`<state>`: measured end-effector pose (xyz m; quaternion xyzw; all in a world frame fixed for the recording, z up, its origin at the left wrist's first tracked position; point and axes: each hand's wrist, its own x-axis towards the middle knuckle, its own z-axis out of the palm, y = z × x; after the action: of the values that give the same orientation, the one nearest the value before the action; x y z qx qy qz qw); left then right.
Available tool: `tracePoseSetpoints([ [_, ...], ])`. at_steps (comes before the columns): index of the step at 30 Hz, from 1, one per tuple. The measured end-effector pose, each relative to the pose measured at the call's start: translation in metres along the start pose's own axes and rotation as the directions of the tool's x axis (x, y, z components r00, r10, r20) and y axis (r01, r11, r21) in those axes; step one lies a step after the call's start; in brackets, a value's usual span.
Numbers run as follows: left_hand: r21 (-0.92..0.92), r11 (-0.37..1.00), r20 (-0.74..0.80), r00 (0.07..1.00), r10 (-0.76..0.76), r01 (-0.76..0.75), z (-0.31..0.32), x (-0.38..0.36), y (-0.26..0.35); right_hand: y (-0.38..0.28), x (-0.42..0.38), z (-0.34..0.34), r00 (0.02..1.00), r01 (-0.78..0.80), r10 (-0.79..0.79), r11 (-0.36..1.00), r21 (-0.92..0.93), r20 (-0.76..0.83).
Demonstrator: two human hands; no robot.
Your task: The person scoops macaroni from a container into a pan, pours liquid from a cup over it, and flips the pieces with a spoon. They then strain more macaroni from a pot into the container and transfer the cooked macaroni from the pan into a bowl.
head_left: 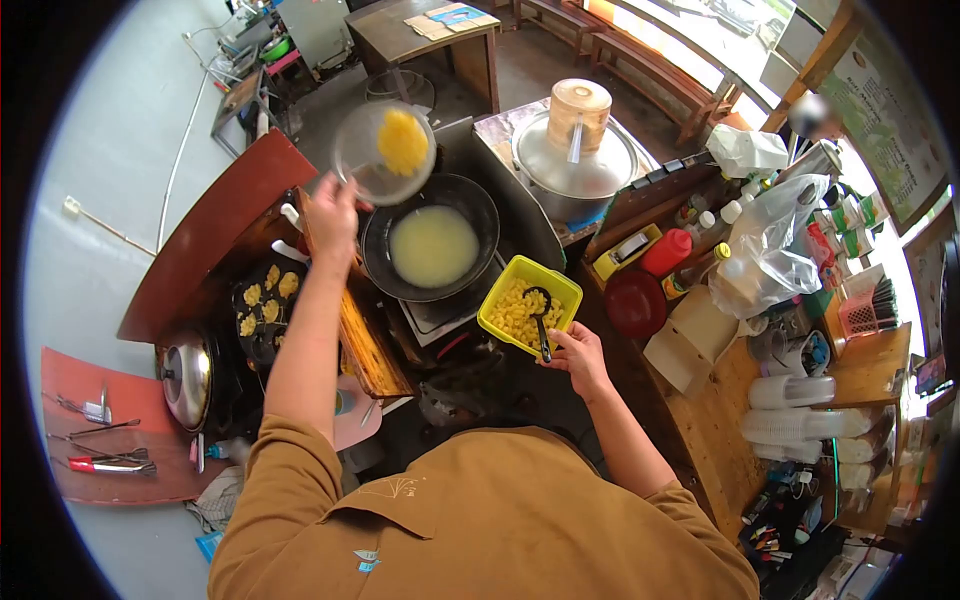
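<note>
My left hand [335,205] grips the rim of a clear round container [360,155], tilted above the wok's upper left side, with a yellow mass [402,142] in it. Below it, a dark wok [478,215] holds a pale yellow liquid [434,247]. To the right, my right hand [578,358] is closed on the edge of a yellow-green tub [568,292]. Inside that tub are small yellow pieces [512,312] and a black ladle [541,318], whose handle comes out beside my fingers.
A large lidded pot [550,150] stands behind on the right. At the left are a pan [250,335] with yellow-brown pieces and a silver lid [187,380]. A red bowl [634,303], bottles and a plastic bag [775,245] crowd the right counter.
</note>
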<state>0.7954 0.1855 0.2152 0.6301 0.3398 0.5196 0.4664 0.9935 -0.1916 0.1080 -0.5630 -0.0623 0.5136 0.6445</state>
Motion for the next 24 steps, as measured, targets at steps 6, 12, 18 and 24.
tracePoseSetpoints([
  [6,0.311,0.872,-0.086,0.925,-0.370,0.378,-0.002,-0.085,-0.125,-0.005,0.017,0.012,0.999,0.020,-0.019,0.999,-0.046,0.028],
  [12,0.150,0.982,-0.008,0.993,-0.118,0.118,-0.007,-0.056,-0.073,-0.020,0.036,0.035,0.996,0.078,-0.075,0.994,-0.070,0.048],
  [18,0.423,0.852,-0.067,0.949,-0.308,0.307,-0.009,-0.083,-0.113,-0.031,0.049,0.051,0.994,0.101,-0.098,0.993,-0.057,0.050],
  [24,0.519,0.852,0.126,0.992,0.004,-0.069,-0.009,-0.037,-0.021,-0.042,0.072,0.060,0.991,0.137,-0.133,0.977,-0.162,0.032],
])
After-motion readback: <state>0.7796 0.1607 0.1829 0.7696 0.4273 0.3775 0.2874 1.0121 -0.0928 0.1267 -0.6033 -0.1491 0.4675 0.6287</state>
